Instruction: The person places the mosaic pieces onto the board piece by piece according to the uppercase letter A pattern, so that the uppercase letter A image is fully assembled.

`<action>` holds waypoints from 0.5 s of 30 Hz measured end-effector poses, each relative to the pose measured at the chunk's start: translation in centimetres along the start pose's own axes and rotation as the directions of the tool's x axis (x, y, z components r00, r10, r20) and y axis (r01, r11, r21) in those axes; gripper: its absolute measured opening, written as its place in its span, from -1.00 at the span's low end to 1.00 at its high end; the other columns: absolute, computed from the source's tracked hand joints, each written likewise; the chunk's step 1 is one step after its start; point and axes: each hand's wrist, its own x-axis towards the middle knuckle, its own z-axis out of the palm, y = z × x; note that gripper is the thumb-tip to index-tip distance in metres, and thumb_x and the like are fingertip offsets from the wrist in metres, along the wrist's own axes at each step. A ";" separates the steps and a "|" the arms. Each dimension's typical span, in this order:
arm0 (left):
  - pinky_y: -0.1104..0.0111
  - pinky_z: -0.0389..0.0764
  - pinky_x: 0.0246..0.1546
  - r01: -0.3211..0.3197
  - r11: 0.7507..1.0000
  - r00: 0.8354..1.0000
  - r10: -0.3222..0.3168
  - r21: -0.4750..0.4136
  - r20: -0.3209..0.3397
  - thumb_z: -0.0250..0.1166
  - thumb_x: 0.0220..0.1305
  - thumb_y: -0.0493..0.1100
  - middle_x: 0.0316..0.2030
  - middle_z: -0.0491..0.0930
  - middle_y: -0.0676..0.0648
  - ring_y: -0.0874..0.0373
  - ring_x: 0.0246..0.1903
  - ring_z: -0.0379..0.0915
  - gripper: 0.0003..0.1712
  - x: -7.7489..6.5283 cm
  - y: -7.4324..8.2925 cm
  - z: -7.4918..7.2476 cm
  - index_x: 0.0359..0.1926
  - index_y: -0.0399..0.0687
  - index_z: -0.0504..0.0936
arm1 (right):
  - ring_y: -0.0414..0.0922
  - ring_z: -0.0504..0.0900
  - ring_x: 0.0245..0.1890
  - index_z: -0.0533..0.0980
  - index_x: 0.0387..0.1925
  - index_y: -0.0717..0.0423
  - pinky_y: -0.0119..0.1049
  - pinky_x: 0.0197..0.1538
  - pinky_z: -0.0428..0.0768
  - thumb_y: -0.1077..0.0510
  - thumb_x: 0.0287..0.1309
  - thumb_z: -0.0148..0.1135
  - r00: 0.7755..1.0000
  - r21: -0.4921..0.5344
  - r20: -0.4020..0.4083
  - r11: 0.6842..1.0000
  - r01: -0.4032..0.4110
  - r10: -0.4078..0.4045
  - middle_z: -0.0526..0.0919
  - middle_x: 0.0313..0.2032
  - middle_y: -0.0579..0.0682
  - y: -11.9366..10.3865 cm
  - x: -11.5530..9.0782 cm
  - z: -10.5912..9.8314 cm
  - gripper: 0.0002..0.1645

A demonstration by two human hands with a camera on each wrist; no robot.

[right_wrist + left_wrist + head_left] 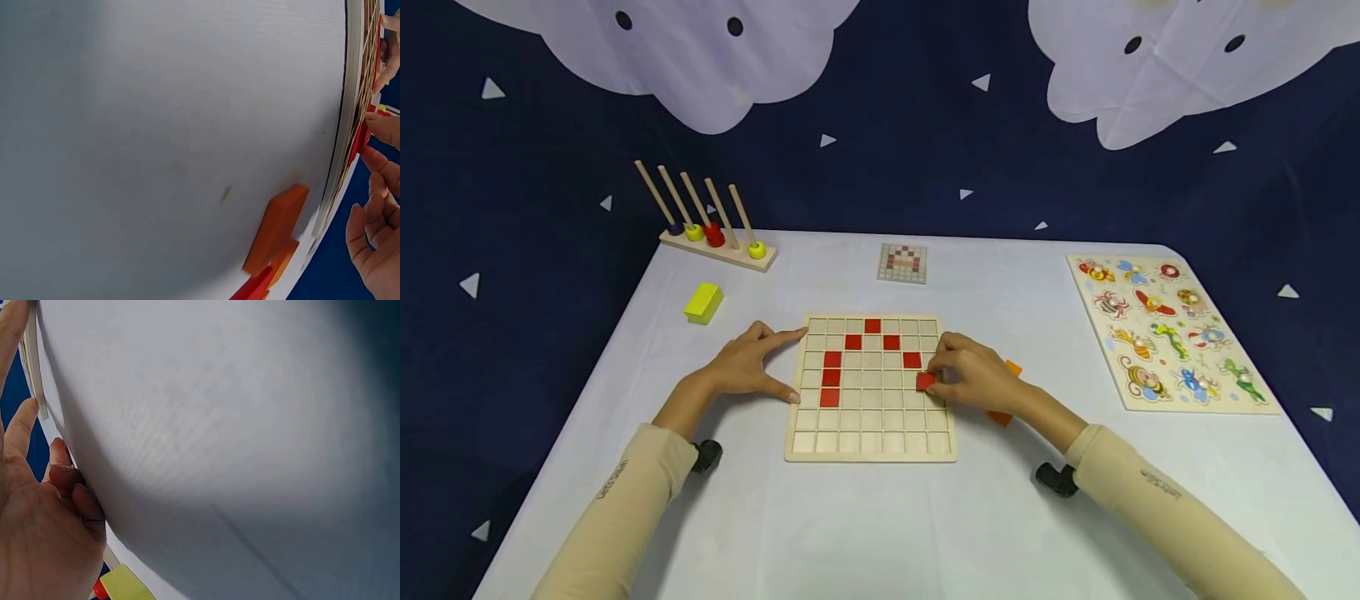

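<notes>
From the head view I saw the gridded board flat on the white table, seven red tiles lying in its squares. My right hand pinched another red tile between thumb and forefinger at the board's right side; I could not tell whether it sat in a square. My left hand stood wide, thumb and forefinger spread against the left edge.

The left wrist camera added what the head view hid: that hand's other fingers, bent toward the palm. Overhead, the right arm and hand covered most of the orange blocks; the right wrist view showed them near the board, with a red piece touching them. Only the head view gave me the small patterned card beyond the board and the insect puzzle to the right.
</notes>
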 end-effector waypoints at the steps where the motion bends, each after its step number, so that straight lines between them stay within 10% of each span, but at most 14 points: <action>1: 0.17 0.30 -0.09 0.000 1.000 1.000 0.000 0.000 0.000 0.62 -0.35 0.37 -0.10 0.30 -0.11 0.01 -0.12 0.27 0.32 0.0 0.0 0.1 0.50 0.25 0.24 | -0.21 0.43 -0.24 0.72 -0.31 0.08 -0.25 -0.19 0.50 0.09 0.04 0.49 1.000 -0.002 0.003 1.000 0.001 -0.001 0.49 -0.29 -0.11 -0.1 0.2 0.1 -0.81; 15: 0.19 0.28 -0.11 -0.002 1.000 1.000 0.002 -0.003 0.002 0.61 -0.34 0.38 -0.12 0.29 -0.10 0.02 -0.13 0.26 0.32 0.0 0.0 0.0 0.50 0.26 0.23 | -0.19 0.42 -0.30 0.68 -0.32 0.08 -0.27 -0.21 0.47 0.13 0.08 0.47 0.999 0.079 0.001 0.996 -0.043 0.043 0.49 -0.34 -0.11 -0.5 1.2 1.3 -0.85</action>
